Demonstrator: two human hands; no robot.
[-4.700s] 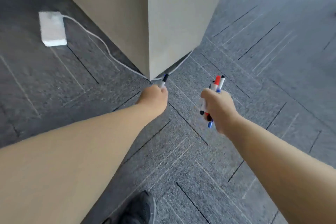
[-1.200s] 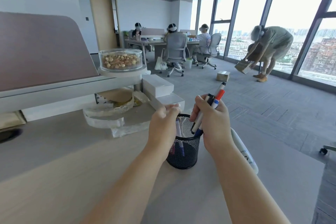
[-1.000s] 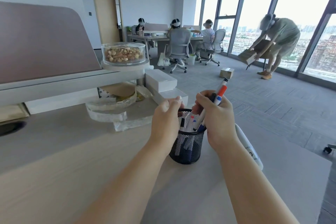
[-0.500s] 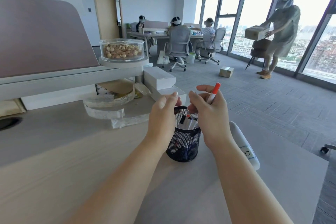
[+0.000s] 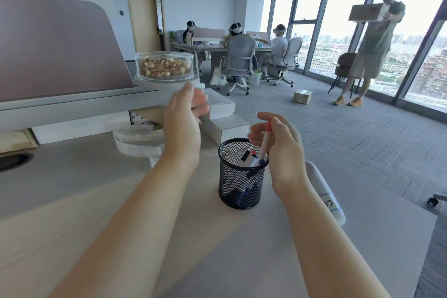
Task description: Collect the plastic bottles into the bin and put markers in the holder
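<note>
A black mesh holder [image 5: 240, 184] stands on the pale desk [image 5: 169, 237], with several markers [image 5: 251, 160] lying inside it, caps up. My right hand [image 5: 278, 150] hovers just right of the holder's rim and pinches a red-capped marker [image 5: 265, 139] whose lower end is inside the holder. My left hand [image 5: 183, 125] is raised to the left of the holder, fingers apart and blurred, with nothing in it. No plastic bottle or bin shows in this view.
A white cylinder with a label [image 5: 325, 197] lies right of the holder. Behind stand white boxes [image 5: 225, 125], crumpled plastic wrap [image 5: 137, 140], a clear dish of nuts [image 5: 164, 65] on a shelf, and a brown divider panel [image 5: 55, 50]. A person carries a box [image 5: 367, 13] by the windows.
My left hand has let go of the holder's rim and lifted up and left. More markers have dropped into the holder; my right hand now keeps only the red-capped one.
</note>
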